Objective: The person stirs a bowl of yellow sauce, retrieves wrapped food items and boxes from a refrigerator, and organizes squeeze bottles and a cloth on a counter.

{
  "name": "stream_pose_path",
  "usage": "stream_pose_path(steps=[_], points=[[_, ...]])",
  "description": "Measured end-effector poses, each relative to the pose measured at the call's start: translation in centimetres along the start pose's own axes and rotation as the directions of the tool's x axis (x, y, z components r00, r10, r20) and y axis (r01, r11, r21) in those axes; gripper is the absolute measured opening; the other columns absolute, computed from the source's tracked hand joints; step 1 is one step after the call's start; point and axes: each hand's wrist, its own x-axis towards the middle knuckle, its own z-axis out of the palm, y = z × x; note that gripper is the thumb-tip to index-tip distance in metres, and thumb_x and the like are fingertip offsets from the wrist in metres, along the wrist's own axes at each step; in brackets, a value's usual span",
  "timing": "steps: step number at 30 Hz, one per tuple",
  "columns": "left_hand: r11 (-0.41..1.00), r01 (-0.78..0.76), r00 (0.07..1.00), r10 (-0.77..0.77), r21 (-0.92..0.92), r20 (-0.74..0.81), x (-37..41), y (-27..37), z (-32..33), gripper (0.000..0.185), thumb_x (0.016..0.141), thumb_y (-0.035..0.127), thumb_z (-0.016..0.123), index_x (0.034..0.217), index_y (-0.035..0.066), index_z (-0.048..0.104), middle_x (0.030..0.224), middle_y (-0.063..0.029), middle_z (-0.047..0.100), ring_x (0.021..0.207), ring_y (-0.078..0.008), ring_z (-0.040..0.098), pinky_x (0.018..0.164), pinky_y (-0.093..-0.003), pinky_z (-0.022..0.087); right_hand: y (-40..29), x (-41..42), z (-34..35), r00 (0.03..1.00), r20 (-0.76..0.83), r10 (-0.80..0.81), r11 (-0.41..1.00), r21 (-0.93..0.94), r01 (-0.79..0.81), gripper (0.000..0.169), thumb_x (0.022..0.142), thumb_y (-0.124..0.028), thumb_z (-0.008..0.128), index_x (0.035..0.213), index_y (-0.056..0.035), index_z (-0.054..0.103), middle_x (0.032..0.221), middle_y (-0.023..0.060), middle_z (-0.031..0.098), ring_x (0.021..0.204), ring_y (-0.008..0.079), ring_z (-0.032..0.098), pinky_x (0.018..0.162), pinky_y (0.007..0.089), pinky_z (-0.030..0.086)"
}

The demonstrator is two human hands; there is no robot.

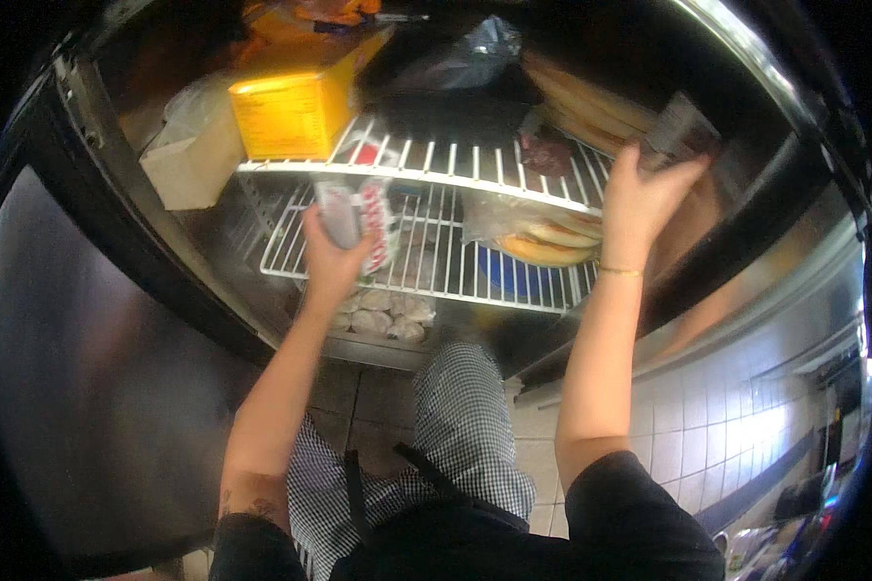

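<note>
My left hand (334, 258) is closed around a small pale package (340, 214), in front of the lower wire shelf of an upright refrigerator. Right beside that package is a white pack with red lettering (376, 225); whether the hand holds it too is unclear. At the right end of the upper wire shelf (472, 181), my right hand (643, 196) grips a dark package with a pale printed face (676, 134). Bread in a clear bag (548, 243) lies on the lower shelf, left of my right wrist. Motion blurs both packages.
A yellow box (283, 116) and an open cardboard box (189, 167) stand at the upper left. Dark plastic bags (472, 62) and long bread (574, 102) fill the upper shelf. Several wrapped round pieces (381, 319) sit at the bottom, beyond my knee. The cabinet's metal frame borders both sides.
</note>
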Motion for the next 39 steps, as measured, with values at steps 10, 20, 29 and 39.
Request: stream_pose_path(steps=[10,20,29,39], points=[[0.995,0.035,0.992,-0.023,0.09,-0.124,-2.7,4.5,10.6,0.086,0.063,0.025,0.082,0.126,-0.008,0.032,0.118,-0.0281,0.043,0.111,-0.041,0.044,0.096,-0.0462,0.037,-3.2,-15.1,-5.9,0.954,0.279,-0.112,0.922,0.387,-0.005,0.054,0.078,-0.003,0.06,0.126,0.0029,0.038,0.133,0.02,0.04,0.132,0.0361,0.031,0.111,0.0477,0.018],[1.0,-0.013,1.0,0.013,0.007,0.001,-5.3,4.8,13.4,0.101,0.066,0.012,0.077,0.139,-0.008,0.01,0.133,-0.0331,0.026,0.125,-0.0469,0.031,0.107,-0.0489,0.027,-2.9,-22.0,-8.2,0.781,0.624,0.018,0.917,0.301,-0.262,0.044,0.075,0.0,0.06,0.117,0.0003,0.046,0.124,0.0181,0.047,0.119,0.0344,0.043,0.104,0.0437,0.031],[0.986,0.118,0.989,-0.127,-0.121,-0.071,-6.8,-0.9,3.8,0.037,0.08,0.005,0.065,0.114,0.003,0.05,0.113,-0.0104,0.053,0.109,-0.0207,0.052,0.089,-0.0325,0.046,-5.6,-25.9,-5.0,0.672,0.74,-0.021,0.825,0.392,-0.406,0.047,0.075,0.005,0.058,0.12,0.0008,0.043,0.122,0.0181,0.049,0.115,0.0297,0.047,0.102,0.0391,0.034],[0.919,0.193,0.939,-0.276,-0.344,-0.208,-7.3,0.2,-2.6,0.024,0.085,0.001,0.059,0.107,0.005,0.05,0.104,-0.0065,0.056,0.098,-0.0162,0.057,0.082,-0.0291,0.048,-6.7,-23.0,13.3,0.657,0.746,0.103,0.596,0.483,-0.642,0.066,0.08,-0.008,0.069,0.133,0.0025,0.031,0.131,0.0193,0.04,0.121,0.0268,0.042,0.103,0.0365,0.034]])
